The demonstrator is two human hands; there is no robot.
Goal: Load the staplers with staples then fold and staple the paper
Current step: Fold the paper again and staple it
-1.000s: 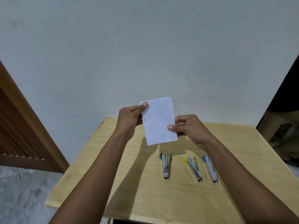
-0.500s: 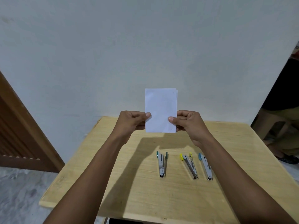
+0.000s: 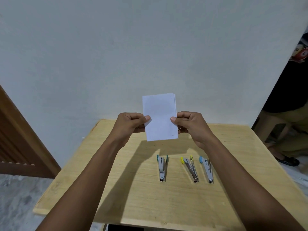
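Note:
A folded white paper [image 3: 159, 116] is held upright above the far part of the wooden table [image 3: 116, 197]. My left hand [image 3: 131, 123] pinches its left edge and my right hand [image 3: 190, 123] pinches its right edge. A small staple mark shows near the paper's lower right corner. Three metal staplers lie side by side on the table below the paper: one with green ends [image 3: 162, 167], one with yellow ends [image 3: 190, 169], one with a blue end [image 3: 206, 169]. Neither hand touches them.
A plain white wall stands behind the table. A brown wooden door [image 3: 20, 144] is at the left. At the right a person's legs and sandal [image 3: 286, 160] show in a dark doorway. Grey marble floor [image 3: 15, 205] lies below the table's left edge.
The paper has turned from tilted to upright and squarely facing me. Both hands have shifted to pinch its side edges at mid height. The staplers have not moved.

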